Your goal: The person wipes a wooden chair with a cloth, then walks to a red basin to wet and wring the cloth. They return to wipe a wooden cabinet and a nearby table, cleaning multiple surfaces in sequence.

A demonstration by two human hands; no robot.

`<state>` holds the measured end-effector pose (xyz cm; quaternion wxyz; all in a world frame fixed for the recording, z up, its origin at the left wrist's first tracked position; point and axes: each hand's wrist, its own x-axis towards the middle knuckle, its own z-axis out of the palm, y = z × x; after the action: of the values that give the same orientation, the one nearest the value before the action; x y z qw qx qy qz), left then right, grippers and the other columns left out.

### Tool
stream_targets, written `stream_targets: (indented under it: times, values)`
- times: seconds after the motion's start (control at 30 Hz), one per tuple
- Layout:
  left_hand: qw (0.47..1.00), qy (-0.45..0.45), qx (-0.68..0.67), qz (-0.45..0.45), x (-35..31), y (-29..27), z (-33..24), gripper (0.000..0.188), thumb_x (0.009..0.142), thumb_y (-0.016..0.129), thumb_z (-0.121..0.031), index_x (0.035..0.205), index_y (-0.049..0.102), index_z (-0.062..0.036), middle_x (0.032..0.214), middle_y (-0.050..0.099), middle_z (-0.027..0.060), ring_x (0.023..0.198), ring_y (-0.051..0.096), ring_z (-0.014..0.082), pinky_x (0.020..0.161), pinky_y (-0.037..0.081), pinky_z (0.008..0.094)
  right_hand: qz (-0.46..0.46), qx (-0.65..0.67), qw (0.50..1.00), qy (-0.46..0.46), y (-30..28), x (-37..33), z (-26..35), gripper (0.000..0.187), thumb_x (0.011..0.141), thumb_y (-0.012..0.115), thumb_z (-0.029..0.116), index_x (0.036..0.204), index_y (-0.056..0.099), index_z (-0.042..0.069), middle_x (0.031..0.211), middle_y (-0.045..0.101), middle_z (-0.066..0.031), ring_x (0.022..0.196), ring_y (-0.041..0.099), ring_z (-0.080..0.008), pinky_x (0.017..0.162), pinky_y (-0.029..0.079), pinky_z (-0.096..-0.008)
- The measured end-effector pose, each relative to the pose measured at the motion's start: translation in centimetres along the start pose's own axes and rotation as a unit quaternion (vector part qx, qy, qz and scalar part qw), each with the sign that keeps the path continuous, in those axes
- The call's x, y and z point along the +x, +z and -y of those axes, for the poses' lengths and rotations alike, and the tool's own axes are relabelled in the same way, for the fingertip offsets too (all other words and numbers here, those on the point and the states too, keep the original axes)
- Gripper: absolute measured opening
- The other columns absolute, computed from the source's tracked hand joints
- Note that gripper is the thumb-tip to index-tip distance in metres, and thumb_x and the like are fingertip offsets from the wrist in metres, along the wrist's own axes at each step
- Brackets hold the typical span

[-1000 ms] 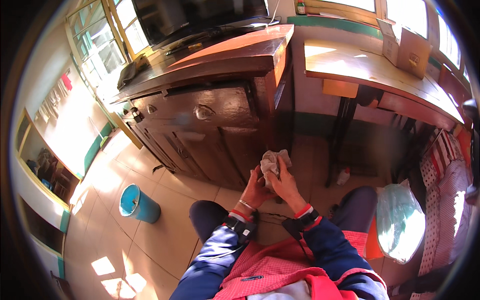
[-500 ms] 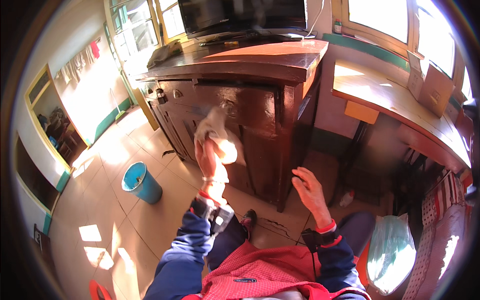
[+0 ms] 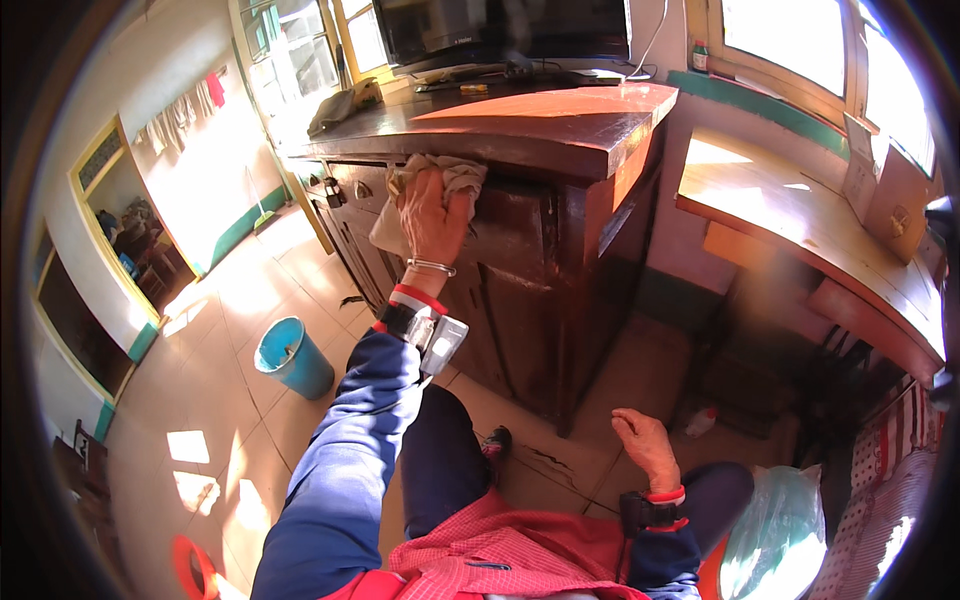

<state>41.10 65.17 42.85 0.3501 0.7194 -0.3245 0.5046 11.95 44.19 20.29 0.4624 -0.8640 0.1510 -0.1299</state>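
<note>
My left hand point(image 3: 432, 222) presses a crumpled beige cloth point(image 3: 463, 177) against the upper front of a dark brown wooden cabinet point(image 3: 520, 325), just below its top edge. The fingers are closed over the cloth, part of which hangs down at the left of the wrist. Above my right knee, my right hand point(image 3: 648, 448) hangs apart from the cabinet with its fingers curled in. Nothing shows in it.
A television point(image 3: 510, 35) stands on the cabinet, with a dark cloth bundle point(image 3: 345, 105) at its left. A blue bucket point(image 3: 295, 358) is on the tiled floor. To the right are a wooden desk point(image 3: 750, 190) and a filled plastic bag point(image 3: 775, 530).
My left hand has moved up and forward, bringing the cloth flat onto the cabinet's upper front. My right hand has dropped slightly toward the knee, and its fingers have curled in.
</note>
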Motion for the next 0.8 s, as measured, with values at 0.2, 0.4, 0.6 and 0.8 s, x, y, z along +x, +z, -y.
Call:
stream_targets:
  times: [0.2, 0.4, 0.6, 0.8]
  values:
    - [0.973, 0.223, -0.059, 0.008, -1.7, 1.3, -10.5, 0.03, 0.068, 0.067, -0.033, 0.089, 0.061, -0.0127, 0.097, 0.059, 0.0043, 0.093, 0.056, 0.024, 0.086, 0.036, 0.0413, 0.034, -0.007, 0.999, -0.016, 1.4, 0.8, -0.5, 0.029, 0.085, 0.058, 0.023, 0.105, 0.063, 0.003, 0.088, 0.067, -0.0135, 0.08, 0.065, -0.0207, 0.071, 0.049, -0.0295]
    - [0.936, 0.307, -0.15, 0.081, -0.4, 0.4, -9.0, 0.029, 0.067, 0.068, -0.025, 0.088, 0.057, -0.0084, 0.107, 0.058, 0.0082, 0.099, 0.056, 0.0242, 0.088, 0.036, 0.0408, 0.03, -0.034, 0.999, 0.009, 1.0, 0.4, -1.0, 0.031, 0.083, 0.058, 0.025, 0.104, 0.063, 0.003, 0.089, 0.066, -0.016, 0.082, 0.065, -0.0266, 0.072, 0.049, -0.0322]
    - [0.995, 0.035, -0.086, 0.048, 0.7, -0.7, 3.1, 0.025, 0.072, 0.062, -0.02, 0.092, 0.057, -0.004, 0.096, 0.06, 0.016, 0.091, 0.056, 0.0358, 0.08, 0.046, 0.041, 0.048, -0.076, 0.996, 0.012, 1.2, 0.2, -1.9, 0.033, 0.082, 0.058, 0.028, 0.104, 0.063, 0.004, 0.089, 0.066, -0.0162, 0.082, 0.065, -0.0281, 0.072, 0.049, -0.0334]
    - [0.947, -0.281, -0.06, 0.146, 2.7, -2.2, 17.8, 0.03, 0.083, 0.05, -0.022, 0.097, 0.058, 0.0025, 0.096, 0.062, 0.0214, 0.091, 0.059, 0.0338, 0.077, 0.044, 0.0381, 0.077, -0.063, 0.994, 0.037, 1.8, 0.2, -2.3, 0.033, 0.082, 0.058, 0.026, 0.104, 0.063, 0.003, 0.091, 0.066, -0.0159, 0.086, 0.064, -0.0282, 0.076, 0.049, -0.0334]
